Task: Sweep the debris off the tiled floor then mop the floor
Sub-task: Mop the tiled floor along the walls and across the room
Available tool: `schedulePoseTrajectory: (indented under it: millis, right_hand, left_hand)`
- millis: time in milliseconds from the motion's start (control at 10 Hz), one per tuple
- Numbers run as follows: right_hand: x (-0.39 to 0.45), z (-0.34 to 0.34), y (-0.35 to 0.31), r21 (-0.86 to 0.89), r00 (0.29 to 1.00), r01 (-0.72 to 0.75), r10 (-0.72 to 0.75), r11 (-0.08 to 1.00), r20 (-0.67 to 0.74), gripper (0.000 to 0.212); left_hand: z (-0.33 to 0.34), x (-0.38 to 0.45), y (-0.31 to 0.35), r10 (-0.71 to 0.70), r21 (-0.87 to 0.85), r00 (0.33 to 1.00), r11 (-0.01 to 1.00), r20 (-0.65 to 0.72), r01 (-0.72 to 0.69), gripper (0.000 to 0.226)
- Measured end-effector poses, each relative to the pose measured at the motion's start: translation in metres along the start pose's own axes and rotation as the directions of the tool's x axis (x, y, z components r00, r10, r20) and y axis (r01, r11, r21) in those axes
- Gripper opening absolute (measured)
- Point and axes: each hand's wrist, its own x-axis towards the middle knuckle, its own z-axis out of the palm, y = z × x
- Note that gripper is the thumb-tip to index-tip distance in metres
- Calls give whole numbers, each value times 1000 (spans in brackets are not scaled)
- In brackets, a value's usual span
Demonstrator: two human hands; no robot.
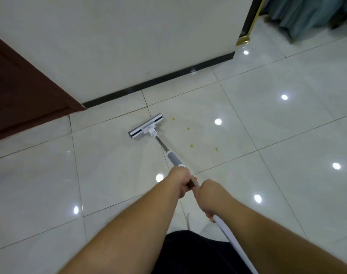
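Observation:
A flat mop with a grey and white head (146,126) rests on the glossy white tiled floor (287,125), its metal handle (164,148) slanting back toward me. My left hand (180,179) grips the handle just below the grey sleeve. My right hand (211,196) holds the same handle a little lower, where it turns white. Several small yellowish spots (191,146) lie on the tile to the right of the mop head, apart from it.
A white wall with a black baseboard (158,81) runs behind the mop. A dark brown door (20,91) stands at the left. Teal curtains (307,14) and a gold-trimmed frame (243,39) are at the far right. Ceiling lights reflect on the tiles.

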Motion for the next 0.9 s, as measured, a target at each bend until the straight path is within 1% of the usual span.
schedulePoseTrajectory:
  millis: [100, 200, 300, 400, 500, 600, 700, 800, 900]
  right_hand:
    - [-26, 5, 69, -174, 999, 35, -32, 984, 21, 17]
    - [-44, 12, 126, -202, 998, 57, -51, 978, 35, 8]
    - [-68, 22, 178, -175, 998, 38, -31, 984, 47, 14]
    - [-95, 33, 220, -142, 998, 56, -53, 988, 29, 30]
    - [-123, 54, 254, -131, 998, 47, -42, 990, 41, 31]
    - [-145, 85, 280, -185, 999, -9, 17, 983, 40, 25]
    - [-172, 119, 302, -186, 1000, -3, 7, 983, 18, 21]
    - [-200, 158, 318, -215, 1000, 9, -5, 977, 21, 6]
    - [-221, 198, 337, -156, 997, -71, 70, 985, -6, 6]
  left_hand:
    - [29, -20, -44, 42, 20, 996, 999, -76, -41, 22]
    - [56, -45, -106, 18, -21, 999, 1000, -35, -19, 27]
    - [74, -63, -156, 35, -40, 998, 999, -56, -37, 21]
    - [83, -83, -203, 20, -49, 999, 999, -47, -22, 21]
    - [83, -89, -249, 1, -13, 999, 1000, -49, -2, 13]
    - [76, -101, -293, -43, -38, 999, 998, -16, 42, 15]
    - [62, -112, -336, -39, -7, 999, 999, 11, 39, 17]
    - [42, -123, -379, -68, 28, 997, 997, 38, 67, 22]
    - [31, -138, -417, -70, 113, 997, 991, 41, 64, 18]
